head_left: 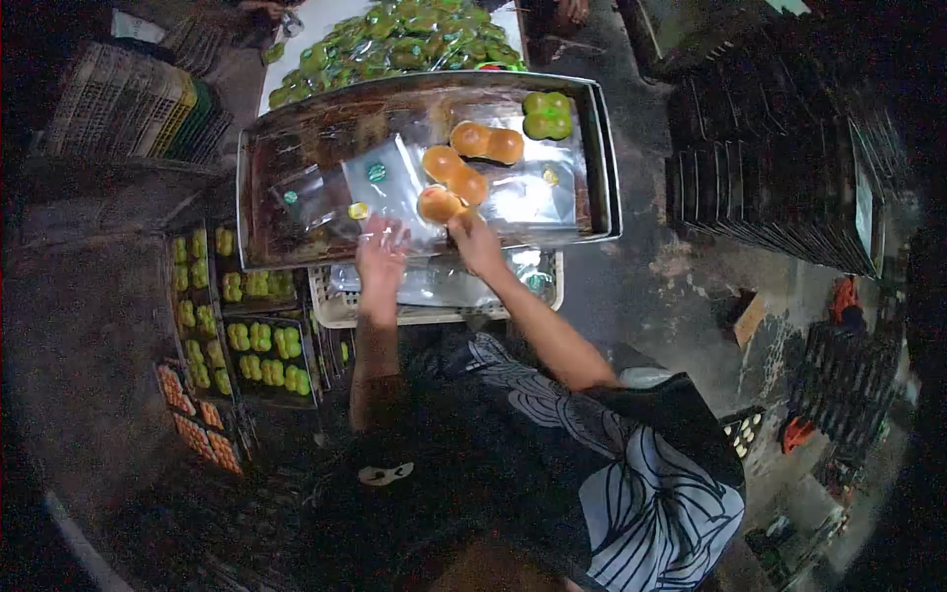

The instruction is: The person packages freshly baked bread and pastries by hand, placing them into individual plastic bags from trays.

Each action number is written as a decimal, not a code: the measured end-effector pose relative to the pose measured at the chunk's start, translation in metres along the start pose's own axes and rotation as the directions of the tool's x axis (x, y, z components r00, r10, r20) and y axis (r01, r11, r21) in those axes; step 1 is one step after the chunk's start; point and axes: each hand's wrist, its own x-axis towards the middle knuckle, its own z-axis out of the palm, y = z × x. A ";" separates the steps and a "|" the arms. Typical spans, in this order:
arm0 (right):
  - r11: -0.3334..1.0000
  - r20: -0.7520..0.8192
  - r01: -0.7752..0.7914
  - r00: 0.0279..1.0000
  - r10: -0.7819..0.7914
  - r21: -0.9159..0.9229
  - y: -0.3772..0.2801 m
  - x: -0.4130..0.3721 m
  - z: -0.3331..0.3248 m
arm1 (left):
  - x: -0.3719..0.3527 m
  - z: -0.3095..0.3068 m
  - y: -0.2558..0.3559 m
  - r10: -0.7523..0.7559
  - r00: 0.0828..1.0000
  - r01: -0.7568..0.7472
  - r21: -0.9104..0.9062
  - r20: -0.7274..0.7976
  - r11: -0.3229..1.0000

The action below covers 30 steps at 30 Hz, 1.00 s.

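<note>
A shallow dark metal tray [607,163] lies in front of me. On its right half are two brown double-lobed buns [486,143], and a green four-lobed bun [546,115] sits in the far right corner. My right hand [476,245] is closed on the edge of another brown bun [439,204], at the near side of the tray. Over the near rim, my left hand [383,259] is blurred, its fingers apart beside clear plastic bags [380,178] with small round labels. Whether it touches a bag I cannot make out.
Beyond the tray, a heap of green wrapped buns [395,44] covers a white table [321,25]. A cream basket [340,318] holding clear bags stands under the near rim. Trays of green buns [264,355] are at left; crates [128,104] and dark stacked trays [769,192] flank me.
</note>
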 end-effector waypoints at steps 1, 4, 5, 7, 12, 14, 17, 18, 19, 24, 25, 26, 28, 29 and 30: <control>0.939 -0.162 0.014 0.984 -0.074 -0.344 0.005 0.018 0.008 | -0.007 0.005 0.010 0.009 1.000 -0.009 0.002 -0.007 1.000; 0.803 -0.071 -0.069 0.997 0.034 -0.592 0.023 0.046 0.030 | -0.020 0.010 0.036 -0.041 0.998 0.017 -0.421 -0.049 0.907; 0.818 -0.026 -0.059 0.998 0.054 -0.572 0.027 0.051 0.032 | -0.021 0.008 0.045 -0.034 0.998 0.009 -0.421 -0.051 0.907; 0.932 0.087 -0.029 0.994 0.064 -0.362 0.026 0.053 0.028 | -0.028 0.008 0.060 -0.108 0.990 0.042 -0.557 -0.087 0.830; 0.689 0.005 0.027 0.999 -0.045 0.724 -0.015 0.030 0.014 | -0.019 0.010 0.076 -0.058 0.998 0.045 -0.716 0.007 0.696; 0.507 0.095 0.000 0.982 -0.161 0.862 -0.039 0.012 -0.009 | -0.013 0.015 0.075 -0.035 0.999 0.043 -0.718 0.026 0.695; 0.735 0.060 0.155 0.965 -0.257 0.660 -0.090 -0.006 -0.034 | -0.020 0.033 0.074 -0.011 0.999 0.033 -0.671 0.036 0.741; 0.911 0.089 0.231 0.957 -0.276 0.342 -0.109 -0.011 -0.045 | -0.021 0.039 0.070 0.064 0.992 0.013 -0.603 0.106 0.798; 0.840 -0.093 0.526 0.837 -0.539 -0.133 -0.137 -0.018 -0.053 | -0.023 0.046 0.066 0.134 0.974 -0.016 -0.533 0.182 0.846; 0.863 0.066 0.355 0.932 -0.355 -0.360 -0.154 -0.015 -0.075 | -0.037 0.085 0.051 0.245 0.922 -0.093 -0.441 0.301 0.893; 0.861 0.070 0.355 0.932 -0.355 -0.363 -0.148 -0.014 -0.077 | -0.036 0.088 0.047 0.246 0.922 -0.093 -0.445 0.299 0.891; 0.863 0.067 0.360 0.930 -0.360 -0.354 -0.140 -0.015 -0.078 | -0.041 0.095 0.045 0.283 0.899 -0.168 -0.331 0.336 0.928; 0.882 0.025 0.337 0.937 -0.349 -0.328 -0.120 -0.010 -0.078 | -0.039 0.101 0.039 0.260 0.899 -0.189 -0.225 0.351 0.956; 0.881 0.030 0.341 0.936 -0.351 -0.328 -0.123 -0.011 -0.081 | -0.041 0.104 0.037 0.264 0.900 -0.192 -0.227 0.348 0.955; 0.886 0.025 0.266 0.960 -0.277 -0.380 -0.130 -0.014 -0.085 | -0.043 0.106 0.034 0.257 0.877 -0.217 -0.141 0.407 0.966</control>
